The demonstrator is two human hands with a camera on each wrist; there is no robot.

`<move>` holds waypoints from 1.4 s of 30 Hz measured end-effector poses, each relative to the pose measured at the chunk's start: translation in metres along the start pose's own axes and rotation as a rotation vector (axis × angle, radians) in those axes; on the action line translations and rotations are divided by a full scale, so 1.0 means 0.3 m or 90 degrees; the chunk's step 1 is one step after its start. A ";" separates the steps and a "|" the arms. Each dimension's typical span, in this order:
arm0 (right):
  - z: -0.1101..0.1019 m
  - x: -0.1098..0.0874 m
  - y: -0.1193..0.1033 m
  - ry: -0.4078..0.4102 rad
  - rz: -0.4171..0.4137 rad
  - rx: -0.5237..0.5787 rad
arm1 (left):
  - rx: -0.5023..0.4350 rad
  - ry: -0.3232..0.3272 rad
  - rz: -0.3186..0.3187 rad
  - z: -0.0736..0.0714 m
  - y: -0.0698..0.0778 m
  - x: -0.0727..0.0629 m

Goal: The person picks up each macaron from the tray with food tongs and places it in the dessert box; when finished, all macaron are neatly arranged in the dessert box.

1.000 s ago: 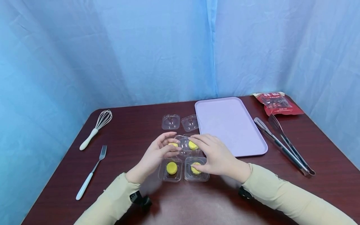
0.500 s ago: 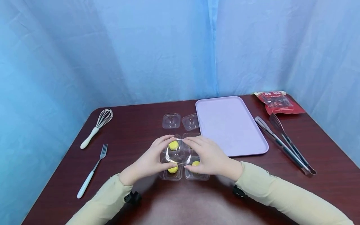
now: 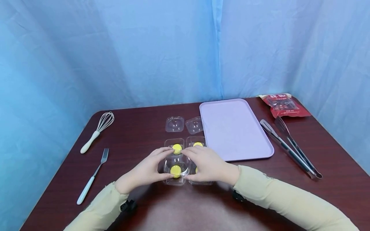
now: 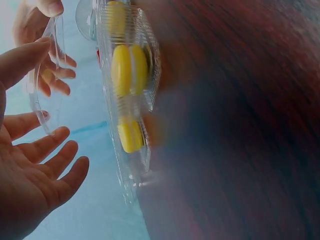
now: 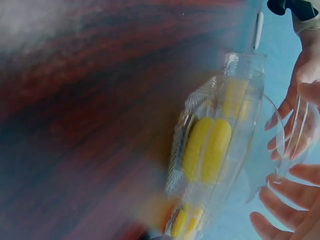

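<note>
Two hands, the left hand (image 3: 145,169) and the right hand (image 3: 209,165), were spread wide, thumbs well apart from fingers, pinching one clear lid (image 3: 172,160) by its edges between them. It hovered, apart from what lay below, above the seven-o'clock one of four clear containers (image 3: 170,141) grouped two by two on the counter (image 3: 138,134). Four yellow macarons (image 3: 177,148) lay inside, one apiece. From that group, two further lids (image 3: 174,124) lay towards twelve, one lilac tray (image 3: 234,131) and one red bag (image 3: 284,105) towards two, one pair of tongs (image 3: 292,154) at three, one fork (image 3: 90,182) at nine, one whisk (image 3: 94,135) nearer ten. Half a second earlier, the held lid was over the group's middle; both hands had since brought it towards seven.
</note>
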State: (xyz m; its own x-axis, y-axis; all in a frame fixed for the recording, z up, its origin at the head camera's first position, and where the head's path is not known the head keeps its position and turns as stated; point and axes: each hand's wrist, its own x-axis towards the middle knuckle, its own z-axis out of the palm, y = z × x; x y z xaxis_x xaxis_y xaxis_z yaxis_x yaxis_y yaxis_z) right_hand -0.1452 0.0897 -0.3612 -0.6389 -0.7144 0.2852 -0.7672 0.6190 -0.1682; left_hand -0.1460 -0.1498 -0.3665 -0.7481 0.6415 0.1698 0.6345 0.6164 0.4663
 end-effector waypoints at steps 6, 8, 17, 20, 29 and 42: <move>0.031 0.010 -0.019 -0.045 0.019 -0.014 | -0.008 -0.036 -0.023 0.011 -0.007 -0.010; 0.040 0.012 -0.026 -0.058 0.021 -0.024 | -0.009 -0.047 -0.030 0.016 -0.008 -0.013; 0.055 0.009 -0.044 -0.099 0.030 -0.049 | -0.019 -0.081 -0.031 0.036 -0.014 -0.027; 0.056 0.010 -0.048 -0.104 0.029 -0.043 | -0.013 -0.091 -0.031 0.036 -0.012 -0.030; 0.062 0.011 -0.063 -0.140 0.037 -0.049 | -0.004 -0.114 -0.035 0.037 -0.015 -0.040; 0.072 0.017 -0.064 -0.134 0.032 -0.066 | -0.006 -0.106 -0.036 0.049 -0.033 -0.046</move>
State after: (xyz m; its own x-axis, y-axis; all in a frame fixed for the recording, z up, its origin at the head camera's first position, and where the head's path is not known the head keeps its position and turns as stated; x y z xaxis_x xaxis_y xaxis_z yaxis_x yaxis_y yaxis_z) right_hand -0.1349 0.0672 -0.3770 -0.6822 -0.7275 0.0737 -0.7312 0.6780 -0.0755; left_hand -0.1389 -0.1579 -0.3863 -0.7391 0.6736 -0.0033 0.5899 0.6497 0.4795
